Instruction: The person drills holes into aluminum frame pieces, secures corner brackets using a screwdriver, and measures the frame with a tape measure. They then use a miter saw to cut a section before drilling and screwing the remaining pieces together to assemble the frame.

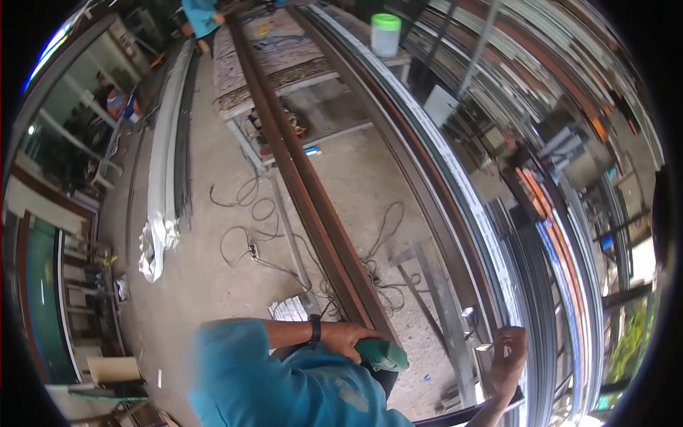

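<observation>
- left hand [348,340], six o'clock: closed round green rounded tool [382,353], half past five, at paired long brown profiles [304,174] running towards eleven.
- right hand [509,356], half past four: fingers curled; cannot tell whether holding anything.
- white tub with bright-green lid [385,37]: half past twelve.

Green tool [382,354] partly covered by the left hand [344,340], near end of the brown bars [306,181] hidden behind them, right hand [509,356] blurred, its fingertips unclear, co-worker [202,18] cut off by the top edge, distant person [116,104] too small for detail.
</observation>
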Demonstrator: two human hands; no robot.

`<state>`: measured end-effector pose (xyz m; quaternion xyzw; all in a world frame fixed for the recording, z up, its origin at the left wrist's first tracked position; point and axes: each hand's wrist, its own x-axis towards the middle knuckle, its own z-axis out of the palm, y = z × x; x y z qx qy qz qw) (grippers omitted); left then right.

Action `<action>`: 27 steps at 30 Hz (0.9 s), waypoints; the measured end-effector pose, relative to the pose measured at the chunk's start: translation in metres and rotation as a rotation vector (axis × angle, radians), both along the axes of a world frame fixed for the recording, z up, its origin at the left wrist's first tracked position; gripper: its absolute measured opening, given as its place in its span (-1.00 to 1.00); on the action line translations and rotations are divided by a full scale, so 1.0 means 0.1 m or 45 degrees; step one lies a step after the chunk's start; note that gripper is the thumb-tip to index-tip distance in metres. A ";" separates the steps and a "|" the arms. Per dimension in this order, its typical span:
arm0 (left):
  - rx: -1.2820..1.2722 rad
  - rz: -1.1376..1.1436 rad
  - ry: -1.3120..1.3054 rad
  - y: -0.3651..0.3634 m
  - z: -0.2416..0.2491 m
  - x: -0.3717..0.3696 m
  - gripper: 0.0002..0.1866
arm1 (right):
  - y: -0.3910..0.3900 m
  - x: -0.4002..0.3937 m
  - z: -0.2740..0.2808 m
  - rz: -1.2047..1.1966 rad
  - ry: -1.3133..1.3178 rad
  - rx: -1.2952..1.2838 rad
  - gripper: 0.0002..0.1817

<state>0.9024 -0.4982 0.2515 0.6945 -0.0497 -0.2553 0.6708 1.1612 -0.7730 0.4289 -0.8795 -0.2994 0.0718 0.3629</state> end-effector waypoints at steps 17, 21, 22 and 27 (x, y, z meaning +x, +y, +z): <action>0.045 0.925 0.153 -0.43 0.34 -0.88 -0.07 | 5.71 1.40 -1.07 0.808 -0.138 0.388 -0.47; 0.070 1.021 0.160 -0.43 0.39 -0.95 -0.08 | 5.83 0.75 -0.33 0.831 0.603 0.890 -0.17; 0.059 1.017 0.185 -0.40 0.43 -0.95 -0.08 | 5.73 0.74 -0.50 0.895 0.481 0.780 -0.22; 0.097 0.946 0.094 -0.32 0.22 -0.92 -0.08 | 4.63 0.84 -1.33 1.103 0.175 0.131 -0.48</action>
